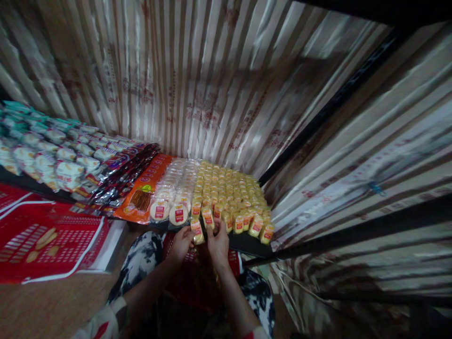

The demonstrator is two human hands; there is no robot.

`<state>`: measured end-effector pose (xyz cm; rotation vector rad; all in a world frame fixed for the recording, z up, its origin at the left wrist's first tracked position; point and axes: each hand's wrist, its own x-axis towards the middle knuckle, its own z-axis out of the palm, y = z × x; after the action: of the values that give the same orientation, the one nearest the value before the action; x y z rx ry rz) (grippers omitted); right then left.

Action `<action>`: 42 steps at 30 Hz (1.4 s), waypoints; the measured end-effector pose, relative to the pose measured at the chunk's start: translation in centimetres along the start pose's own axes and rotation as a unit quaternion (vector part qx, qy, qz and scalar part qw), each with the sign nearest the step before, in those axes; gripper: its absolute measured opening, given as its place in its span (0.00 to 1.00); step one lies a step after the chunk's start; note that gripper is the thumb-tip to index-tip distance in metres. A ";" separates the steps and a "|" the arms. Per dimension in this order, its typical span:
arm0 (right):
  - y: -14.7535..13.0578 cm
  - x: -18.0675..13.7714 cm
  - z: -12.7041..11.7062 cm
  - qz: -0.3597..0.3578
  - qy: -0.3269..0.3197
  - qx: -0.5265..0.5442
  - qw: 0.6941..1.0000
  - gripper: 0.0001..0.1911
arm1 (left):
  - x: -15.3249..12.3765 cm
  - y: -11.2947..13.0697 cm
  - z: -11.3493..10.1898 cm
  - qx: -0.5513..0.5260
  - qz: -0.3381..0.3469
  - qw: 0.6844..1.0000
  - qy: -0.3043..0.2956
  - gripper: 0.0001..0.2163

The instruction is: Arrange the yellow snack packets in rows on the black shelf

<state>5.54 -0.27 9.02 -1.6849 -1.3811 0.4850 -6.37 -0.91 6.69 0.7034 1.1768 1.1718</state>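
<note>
My left hand (181, 243) pinches a small yellow snack packet (197, 230) with a red-and-white label, just in front of the shelf's front edge. Close beside it, my right hand (218, 243) has its fingers closed at the lower end of a second yellow packet (207, 217), which tilts at the front of the rows. Behind both hands, many similar yellow packets (233, 188) stand in tight rows on the dark shelf (247, 242). Left of these are rows of round, clear-wrapped crackers (178, 214) with red labels.
An orange snack bag (143, 197), dark shiny bags (122, 176) and white-and-green packets (67, 165) line the shelf leftward. A red basket (77, 230) with a few pieces stands lower left; another red basket (235, 261) sits between my knees. Striped sheeting (205, 94) and a black pole (328, 108) bound the shelf.
</note>
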 end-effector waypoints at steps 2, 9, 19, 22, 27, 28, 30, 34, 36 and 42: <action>-0.4 0.4 0.8 0.024 0.000 0.042 0.999 0.13 | 0.0 0.1 0.0 -0.008 -0.002 1.000 0.005 0.19; -0.5 1.0 2.8 0.040 0.038 0.079 0.995 0.11 | 0.7 -0.9 -0.3 -0.011 0.001 1.000 -0.015 0.19; 0.5 1.6 3.2 0.001 0.034 -0.002 0.999 0.11 | 0.4 -0.5 -0.1 -0.007 -0.014 1.000 -0.008 0.18; 0.6 1.6 3.1 -0.022 0.047 -0.072 0.996 0.12 | 0.4 -0.4 0.0 -0.011 -0.017 1.000 0.001 0.17; 0.2 1.4 2.9 -0.037 0.064 -0.160 0.984 0.11 | 0.8 -0.7 -0.1 0.000 -0.007 1.000 -0.006 0.15; 0.0 1.3 2.8 -0.034 0.067 -0.155 0.985 0.12 | 0.8 -0.8 -0.1 0.003 -0.004 1.000 -0.007 0.14; -0.3 1.1 2.8 -0.034 0.075 -0.132 0.988 0.13 | 0.8 -0.7 -0.2 0.008 -0.003 1.000 -0.009 0.14; -0.6 0.1 2.4 -0.073 0.064 -0.086 0.992 0.16 | 0.7 -0.5 -0.3 0.007 -0.001 1.000 -0.016 0.15; -0.6 -0.7 2.0 -0.083 0.043 -0.082 0.992 0.17 | 0.6 -0.4 -0.3 0.004 0.002 1.000 -0.016 0.16; -0.4 -2.6 0.3 -0.077 -0.022 -0.041 0.996 0.22 | 0.0 -0.6 0.3 0.004 0.024 0.999 -0.022 0.18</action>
<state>4.27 -2.55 8.58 -1.6260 -1.5679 0.3844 -5.92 -1.00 6.23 0.7632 1.1337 1.1874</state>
